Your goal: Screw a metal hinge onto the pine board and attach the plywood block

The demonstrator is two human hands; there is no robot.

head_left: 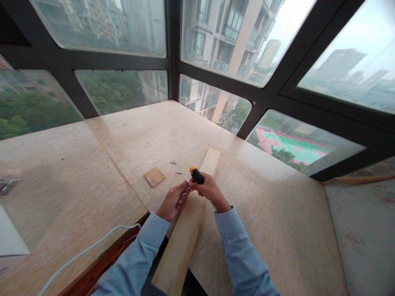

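My right hand (210, 191) is closed round a screwdriver (196, 175) with a black handle and a yellow end; the handle tilts up and to the left. Fingers of my left hand (173, 202) pinch a small shiny metal piece (188, 181) right beside the right fingertips. Its exact kind is too small to make out. Both hands are above a long pale wooden board (182, 242) that runs from the near edge toward the window. Left of the hands lie a thin square wooden plate (154, 176) with small holes and several loose screws (173, 163).
The stone-look sill (262, 205) spreads toward dark-framed windows (173, 41). A white cable (89, 243) crosses the lower left. Farther left are a metal object (8, 186) and a white box (10, 234). A patterned wall (364, 226) bounds the right side.
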